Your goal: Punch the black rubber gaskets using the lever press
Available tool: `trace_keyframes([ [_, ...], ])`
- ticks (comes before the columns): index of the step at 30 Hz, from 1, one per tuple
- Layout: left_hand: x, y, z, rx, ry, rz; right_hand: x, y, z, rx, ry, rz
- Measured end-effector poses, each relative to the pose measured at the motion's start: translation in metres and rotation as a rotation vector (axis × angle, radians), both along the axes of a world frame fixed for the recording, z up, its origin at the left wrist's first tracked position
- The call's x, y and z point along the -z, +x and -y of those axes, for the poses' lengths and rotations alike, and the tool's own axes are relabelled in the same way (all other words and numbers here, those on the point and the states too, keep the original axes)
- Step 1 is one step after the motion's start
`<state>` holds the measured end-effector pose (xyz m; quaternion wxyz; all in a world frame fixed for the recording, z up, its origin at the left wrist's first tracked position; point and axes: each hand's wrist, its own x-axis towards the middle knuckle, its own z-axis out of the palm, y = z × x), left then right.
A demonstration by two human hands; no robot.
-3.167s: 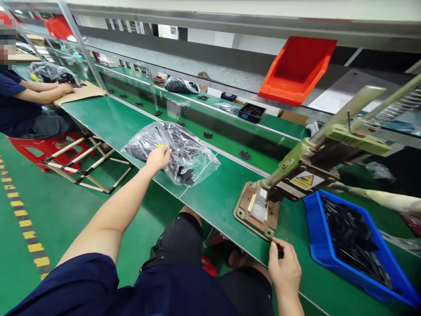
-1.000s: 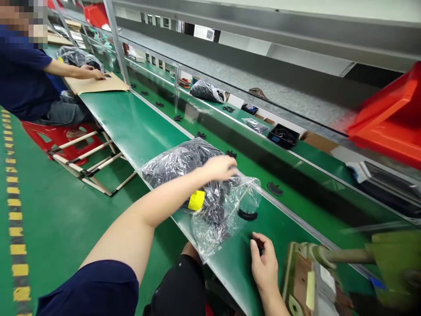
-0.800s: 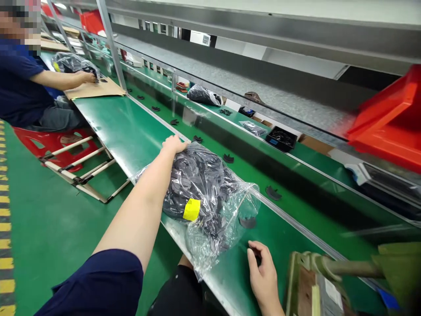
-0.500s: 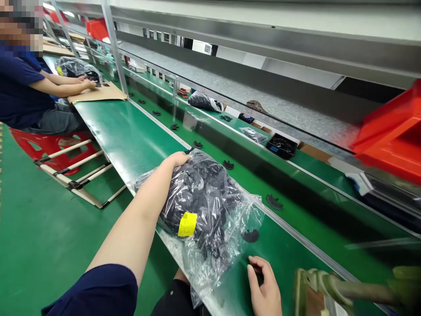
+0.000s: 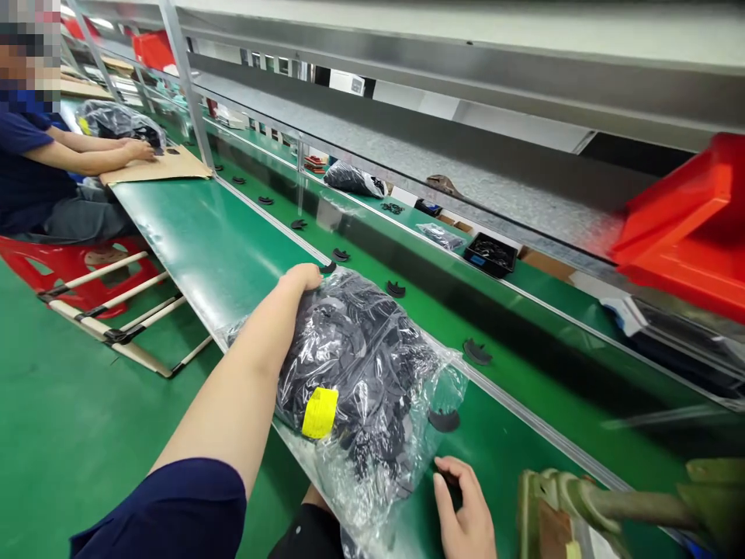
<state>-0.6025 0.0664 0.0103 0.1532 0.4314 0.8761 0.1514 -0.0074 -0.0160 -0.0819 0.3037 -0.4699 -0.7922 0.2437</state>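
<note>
My left hand point(image 5: 303, 277) reaches across the far left corner of a clear plastic bag point(image 5: 372, 512) full of black parts. A small black crescent-shaped part point(image 5: 327, 267) sticks out at its closed fingertips, over the metal rail; the bag partly hides the grip. A yellow label point(image 5: 320, 413) is on the bag's near side. My right hand point(image 5: 466, 508) rests low over the green bench, thumb and fingers apart and loosely curled, with nothing in it. Just beyond it lies another crescent-shaped black part point(image 5: 444, 420), beside the bag.
Similar black parts point(image 5: 396, 289) lie spaced out along the green belt point(image 5: 431, 322) behind the rail. A green metal tool point(image 5: 559, 505) stands at the lower right. A red bin point(image 5: 687, 233) juts in at right. At left, a co-worker's hands point(image 5: 138, 151) work above cardboard point(image 5: 166, 167).
The whole view has shifted slightly left. My left hand has drawn back a little, and more of the black part shows at its fingertips. My right hand is almost unmoved.
</note>
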Motion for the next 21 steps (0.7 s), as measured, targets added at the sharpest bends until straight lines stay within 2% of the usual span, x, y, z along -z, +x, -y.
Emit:
trace_keyframes([
  [5,0.023,-0.032,-0.030,-0.013,-0.053,-0.049,-0.002,0.000,0.002,-0.036,0.012,0.026],
  [8,0.036,-0.037,-0.051,0.043,-0.062,-0.053,-0.003,0.001,0.003,-0.057,0.019,0.050],
  [11,0.039,-0.033,-0.063,0.086,-0.076,-0.064,-0.003,0.001,0.003,-0.053,0.035,0.067],
  [13,0.035,-0.025,-0.062,0.080,-0.073,-0.079,-0.002,0.000,0.003,-0.058,0.042,0.068],
  [16,0.022,-0.010,-0.044,0.064,-0.043,-0.088,-0.002,0.001,0.000,-0.075,0.029,0.063],
  [21,-0.018,0.018,-0.007,0.032,0.137,-0.114,0.003,0.000,-0.010,-0.067,-0.002,0.063],
])
